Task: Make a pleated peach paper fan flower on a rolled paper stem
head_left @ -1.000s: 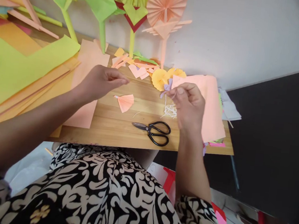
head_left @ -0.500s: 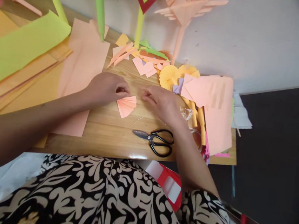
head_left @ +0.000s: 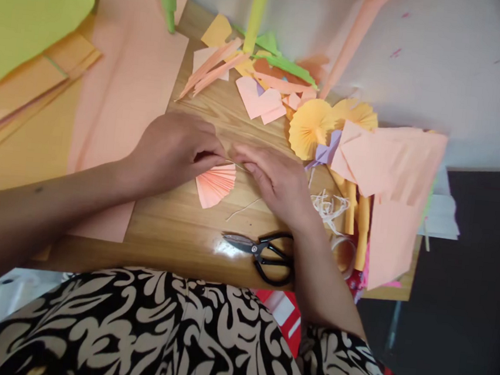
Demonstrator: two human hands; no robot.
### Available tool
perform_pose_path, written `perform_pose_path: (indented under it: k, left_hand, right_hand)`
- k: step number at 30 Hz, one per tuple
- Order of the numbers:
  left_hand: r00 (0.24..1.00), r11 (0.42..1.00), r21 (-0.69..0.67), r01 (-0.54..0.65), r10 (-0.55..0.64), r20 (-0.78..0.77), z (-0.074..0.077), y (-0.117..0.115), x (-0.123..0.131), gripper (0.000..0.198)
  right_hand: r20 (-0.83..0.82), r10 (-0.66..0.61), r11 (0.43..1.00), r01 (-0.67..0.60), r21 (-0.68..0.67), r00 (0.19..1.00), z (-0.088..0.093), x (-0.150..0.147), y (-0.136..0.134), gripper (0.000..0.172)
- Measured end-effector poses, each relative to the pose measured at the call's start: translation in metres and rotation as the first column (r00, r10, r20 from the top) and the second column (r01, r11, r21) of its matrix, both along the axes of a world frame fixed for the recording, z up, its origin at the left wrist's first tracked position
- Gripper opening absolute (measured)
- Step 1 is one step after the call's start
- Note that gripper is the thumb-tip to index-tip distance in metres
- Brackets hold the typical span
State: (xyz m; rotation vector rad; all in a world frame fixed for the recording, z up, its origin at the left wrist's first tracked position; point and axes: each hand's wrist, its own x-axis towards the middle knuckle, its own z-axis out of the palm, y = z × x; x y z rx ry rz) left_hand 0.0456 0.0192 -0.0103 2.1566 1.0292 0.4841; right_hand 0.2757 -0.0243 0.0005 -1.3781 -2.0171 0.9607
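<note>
A small pleated peach paper fan (head_left: 215, 185) spreads below the fingertips of my left hand (head_left: 176, 148), which is closed in a pinch at its gathered end. My right hand (head_left: 277, 181) is closed too, thumb against fingers, on a thin white thread (head_left: 234, 163) that spans the short gap between both hands. The thread's loose tail trails on the table below my right hand. Black-handled scissors (head_left: 255, 249) lie nearer the table edge, blades pointing left, partly behind my right wrist.
Peach paper sheets (head_left: 128, 75) and yellow-green paper (head_left: 31, 19) cover the left side. Paper scraps (head_left: 258, 97), yellow paper rosettes (head_left: 312, 128), tangled white thread (head_left: 330, 207) and a tape roll (head_left: 343, 255) lie toward the back and right. Rolled paper stems (head_left: 256, 14) stand by the wall.
My hands have come closer together, and the thread now shows taut between them. The camera view has shifted and tilted down, so the tops of the paper stems are out of sight.
</note>
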Motion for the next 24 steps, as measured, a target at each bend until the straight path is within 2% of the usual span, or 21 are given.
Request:
perform_pose_path:
  k: [3,8,16,20,24]
  left_hand:
    - [1.0,1.0,-0.005,0.004,-0.003,0.019,0.0019,-0.0003,-0.0012,0.039]
    - [0.995,0.996,-0.09,-0.027,0.035,0.09,0.0043,-0.0003,-0.002,0.037]
    - [0.997,0.999,-0.051,0.001,0.003,0.08,0.0031,0.0004,-0.003,0.036]
    - [0.995,0.999,-0.048,0.002,0.003,0.101,0.0024,0.0008,-0.0023,0.038]
    - [0.999,1.0,0.008,0.019,-0.019,0.051,0.0005,0.0008,-0.0035,0.039]
  right_hand:
    - [0.019,-0.017,1.0,0.017,-0.002,1.0,0.0008,0.0045,-0.0012,0.021]
    - [0.173,-0.007,0.997,-0.007,0.078,0.985,-0.002,0.0042,0.0018,0.011]
    - [0.298,-0.006,0.988,-0.041,0.151,0.955,-0.0086,-0.0034,0.0052,0.021]
    - [0.279,-0.016,0.989,-0.027,0.148,0.96,-0.0091,-0.0019,0.0049,0.021]
    - [0.202,-0.043,0.99,0.015,0.139,0.979,-0.0078,0.0014,0.0032,0.023]
